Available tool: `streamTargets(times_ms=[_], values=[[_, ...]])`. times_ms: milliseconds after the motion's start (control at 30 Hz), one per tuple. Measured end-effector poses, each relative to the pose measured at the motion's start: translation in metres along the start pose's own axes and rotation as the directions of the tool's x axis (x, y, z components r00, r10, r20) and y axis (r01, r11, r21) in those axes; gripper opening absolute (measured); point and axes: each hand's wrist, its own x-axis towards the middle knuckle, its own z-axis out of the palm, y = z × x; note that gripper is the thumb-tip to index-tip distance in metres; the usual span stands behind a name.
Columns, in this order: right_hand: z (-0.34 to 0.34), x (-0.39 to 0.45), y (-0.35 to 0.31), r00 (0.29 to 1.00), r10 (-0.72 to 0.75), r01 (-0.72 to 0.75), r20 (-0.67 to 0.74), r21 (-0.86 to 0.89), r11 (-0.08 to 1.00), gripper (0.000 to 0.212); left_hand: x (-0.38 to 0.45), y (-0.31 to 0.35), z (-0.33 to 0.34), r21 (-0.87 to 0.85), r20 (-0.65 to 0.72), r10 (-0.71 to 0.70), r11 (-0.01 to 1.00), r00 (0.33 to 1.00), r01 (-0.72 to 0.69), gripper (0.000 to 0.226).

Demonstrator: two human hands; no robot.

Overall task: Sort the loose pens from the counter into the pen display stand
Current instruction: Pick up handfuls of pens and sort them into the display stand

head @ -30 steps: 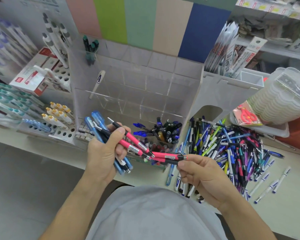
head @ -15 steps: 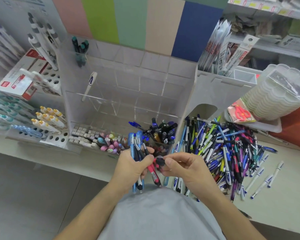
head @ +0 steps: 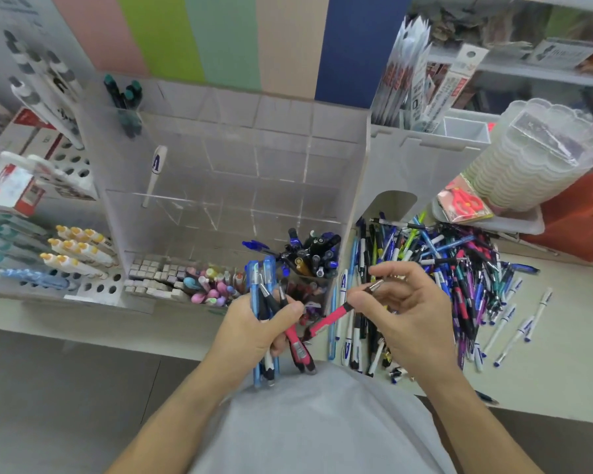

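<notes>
Left hand [head: 254,331] clamps a pen bundle [head: 266,302], upright; right hand [head: 406,316] pinches a pink pen [head: 334,314], axis two-to-eight o'clock; acrylic display stand [head: 226,172] lies at twelve; bench pile [head: 442,278] at two.

There is a single view, from a wide-angle camera worn on the person's head. It looks forward and steeply down, close over the pale bench [head: 545,364], so the wearer's grey shirt fills the bottom edge. The clear acrylic compartmented pen display stand [head: 226,186] faces it at centre. Straight lines bow toward the edges, and the striped coloured wall panel [head: 220,39] closes the top.
</notes>
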Motion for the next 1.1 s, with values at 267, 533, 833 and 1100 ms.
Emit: streamTargets(times_ms=[267, 533, 833, 1100], values=[[0.04, 0.006, 0.004, 0.956, 0.081, -0.106, 0.282, 0.074, 0.992, 0.012, 0.006, 0.018, -0.008, 0.058, 0.326, 0.075, 0.993, 0.942, -0.1, 0.011], [0.017, -0.005, 0.037, 0.93, 0.224, -0.154, 0.29, -0.247, 0.957, 0.005, -0.011, 0.002, -0.034, 0.155, 0.099, 0.017, 0.987, 0.995, -0.032, 0.029], [0.045, -0.007, 0.16, 0.928, 0.229, 0.035, 0.293, -0.682, 0.73, 0.033, -0.036, -0.025, -0.049, -0.014, -0.106, -0.178, 0.984, 0.978, 0.177, 0.05], [0.058, -0.016, 0.174, 0.931, 0.23, 0.044, 0.282, -0.714, 0.698, 0.016, -0.048, -0.041, -0.056, -0.032, -0.126, -0.285, 0.959, 0.95, 0.283, 0.042]])
